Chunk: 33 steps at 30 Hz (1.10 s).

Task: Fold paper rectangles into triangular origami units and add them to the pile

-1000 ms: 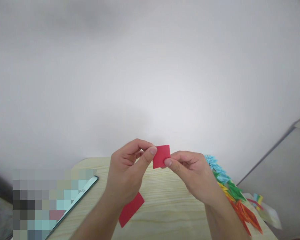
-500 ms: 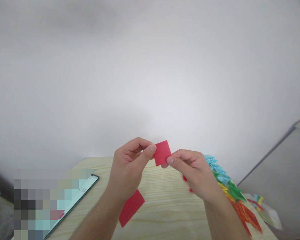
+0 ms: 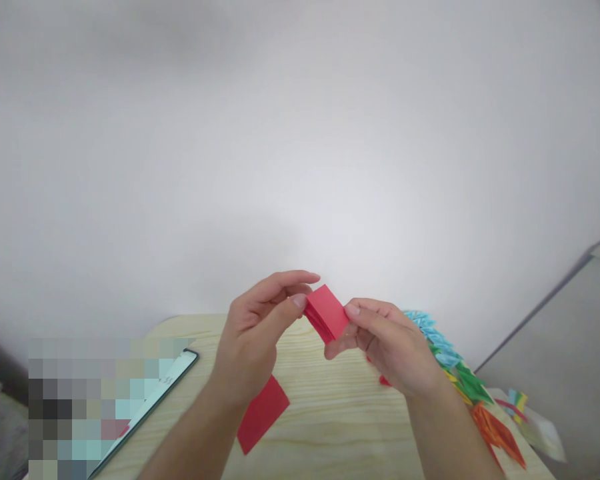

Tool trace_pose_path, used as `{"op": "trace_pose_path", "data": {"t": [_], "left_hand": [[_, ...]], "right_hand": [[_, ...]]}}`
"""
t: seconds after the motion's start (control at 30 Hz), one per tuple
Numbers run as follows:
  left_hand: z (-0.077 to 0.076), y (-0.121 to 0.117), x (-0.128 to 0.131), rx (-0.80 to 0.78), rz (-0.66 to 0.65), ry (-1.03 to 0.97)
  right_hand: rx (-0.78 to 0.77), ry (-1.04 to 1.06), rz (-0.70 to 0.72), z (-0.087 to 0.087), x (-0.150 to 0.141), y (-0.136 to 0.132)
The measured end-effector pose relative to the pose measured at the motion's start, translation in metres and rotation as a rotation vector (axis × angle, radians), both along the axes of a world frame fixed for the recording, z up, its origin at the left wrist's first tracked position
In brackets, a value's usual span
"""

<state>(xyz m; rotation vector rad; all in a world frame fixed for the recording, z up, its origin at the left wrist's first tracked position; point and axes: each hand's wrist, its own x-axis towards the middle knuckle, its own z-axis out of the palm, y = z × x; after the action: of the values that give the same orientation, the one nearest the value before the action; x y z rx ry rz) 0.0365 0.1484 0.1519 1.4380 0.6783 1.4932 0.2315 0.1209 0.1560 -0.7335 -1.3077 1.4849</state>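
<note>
A small red folded paper (image 3: 327,311) is held up between my two hands, above the far part of the wooden table (image 3: 330,427). Its layers part a little along the lower left edge. My right hand (image 3: 387,340) pinches its right corner between thumb and fingers. At the left corner, the thumb of my left hand (image 3: 257,333) touches the paper, while the index finger stretches out above, apart from it. Partly under my left wrist lies another red paper piece (image 3: 265,413), flat on the table.
On the left lies a phone (image 3: 175,377), partly covered by a blurred patch. Folded paper pieces line the right edge: light blue (image 3: 435,337), green (image 3: 467,383) and orange (image 3: 497,430). Small red bits (image 3: 385,381) show beside my right hand. A white wall (image 3: 300,133) stands behind.
The red folded paper has turned and tilted, and its layered edge now shows. My left index finger has lifted off it. My right fingers have spread beneath it.
</note>
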Motion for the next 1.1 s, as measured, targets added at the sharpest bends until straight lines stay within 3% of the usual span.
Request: {"op": "trace_pose_path", "data": {"t": [0.3, 0.47, 0.63, 0.83, 1.1], "left_hand": [[0.007, 0.0, -0.005, 0.047, 0.044, 0.232], [0.005, 0.0, -0.003, 0.124, 0.204, 0.361], [0.004, -0.003, 0.004, 0.259, 0.314, 0.451], [0.004, -0.006, 0.005, 0.114, 0.252, 0.442], [0.006, -0.011, 0.004, 0.055, 0.079, 0.494]], "right_hand": [[0.026, -0.057, -0.014, -0.002, 0.001, 0.003], [0.139, -0.216, -0.284, -0.001, 0.004, 0.003], [0.077, -0.184, -0.244, -0.003, 0.001, 0.001], [0.082, -0.161, -0.223, -0.003, -0.003, -0.003], [0.136, -0.397, -0.225, 0.007, -0.002, -0.012]]}}
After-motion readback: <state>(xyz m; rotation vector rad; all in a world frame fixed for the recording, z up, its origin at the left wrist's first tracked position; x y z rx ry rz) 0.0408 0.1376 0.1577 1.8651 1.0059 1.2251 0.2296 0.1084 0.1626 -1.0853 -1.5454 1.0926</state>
